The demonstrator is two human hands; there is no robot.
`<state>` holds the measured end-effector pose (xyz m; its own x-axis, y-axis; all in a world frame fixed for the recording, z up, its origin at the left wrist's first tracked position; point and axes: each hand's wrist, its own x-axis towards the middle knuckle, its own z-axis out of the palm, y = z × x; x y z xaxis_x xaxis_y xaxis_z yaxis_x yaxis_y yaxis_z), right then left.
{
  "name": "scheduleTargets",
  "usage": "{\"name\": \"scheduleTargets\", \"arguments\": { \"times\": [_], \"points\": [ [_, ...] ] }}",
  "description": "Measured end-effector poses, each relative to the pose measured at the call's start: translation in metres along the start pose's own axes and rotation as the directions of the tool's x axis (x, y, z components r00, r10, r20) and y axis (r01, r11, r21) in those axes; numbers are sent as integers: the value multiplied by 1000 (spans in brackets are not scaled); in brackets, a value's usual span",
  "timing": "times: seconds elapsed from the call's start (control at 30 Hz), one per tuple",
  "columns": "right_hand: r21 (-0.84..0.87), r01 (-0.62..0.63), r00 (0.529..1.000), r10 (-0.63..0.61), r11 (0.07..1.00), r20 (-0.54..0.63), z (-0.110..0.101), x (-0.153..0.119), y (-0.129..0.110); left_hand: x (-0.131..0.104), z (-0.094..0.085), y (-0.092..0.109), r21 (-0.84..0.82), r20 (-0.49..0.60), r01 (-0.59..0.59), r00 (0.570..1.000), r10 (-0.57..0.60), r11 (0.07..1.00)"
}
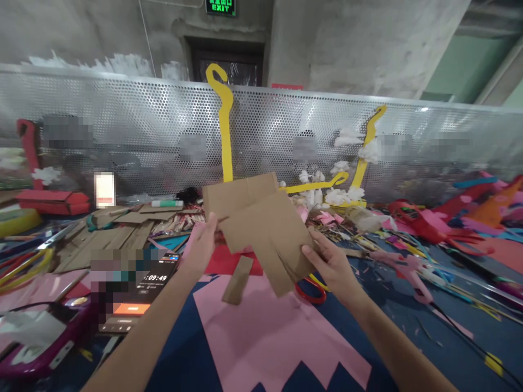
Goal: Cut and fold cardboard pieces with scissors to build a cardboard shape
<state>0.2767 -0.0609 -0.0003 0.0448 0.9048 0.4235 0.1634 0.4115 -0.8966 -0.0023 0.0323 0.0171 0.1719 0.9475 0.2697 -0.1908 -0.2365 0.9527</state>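
Left hand (203, 242) and right hand (329, 258) pinch brown cardboard (261, 223), already cut but seemingly undecorated, above a zigzag-cut pink sheet (278, 332).

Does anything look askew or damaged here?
Nothing looks clearly broken. One yellow looped strip runs nearly level near centre, while the yellow hooked strip to its left stands upright. The large pink paper sheet has a jagged near edge, possibly cut deliberately.

Held cardboard (269, 223) spans from the left fingers (212, 222) to the right fingers (312, 255). Nearer, a paper sheet (265, 326) lies on the tabletop (175, 354). Phone (153, 286), left of the fingers; glue gun (408, 268), right; upright panel (265, 125), behind.
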Motion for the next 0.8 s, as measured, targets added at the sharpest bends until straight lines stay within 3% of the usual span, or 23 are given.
{"name": "scheduleTargets", "arguments": {
  "times": [0.03,0.1,0.23,0.3,0.37,0.43,0.47,0.6,0.8],
  "points": [
    [-32,2,1000,-1,999,19,-1,0,0,-2,-1,7,-50,45,11,999,-9,999],
    [-117,-5,998,12,993,57,-2,0,0,-9,-2,19,29,165,16,986,-20,999],
    [-277,-9,999,22,961,43,-6,4,4,-24,-1,30,283,433,29,888,-154,959],
    [-437,6,999,12,900,38,-15,8,6,-25,-2,28,340,462,10,869,-176,940],
    [-625,8,997,42,781,66,-27,11,9,-20,-3,23,308,351,-22,932,-92,951],
    [-707,11,988,102,708,118,-39,10,11,-14,-5,18,212,141,-45,990,15,976],
    [-725,19,982,124,689,144,-43,9,11,-10,-5,15,156,48,-52,998,45,986],
    [-823,61,968,169,565,188,-38,-2,14,-3,-5,9,1,-140,-77,987,77,997],
    [-886,92,963,185,455,195,-6,-12,13,-5,4,4,-19,-208,-94,974,88,995]
  ]
}}
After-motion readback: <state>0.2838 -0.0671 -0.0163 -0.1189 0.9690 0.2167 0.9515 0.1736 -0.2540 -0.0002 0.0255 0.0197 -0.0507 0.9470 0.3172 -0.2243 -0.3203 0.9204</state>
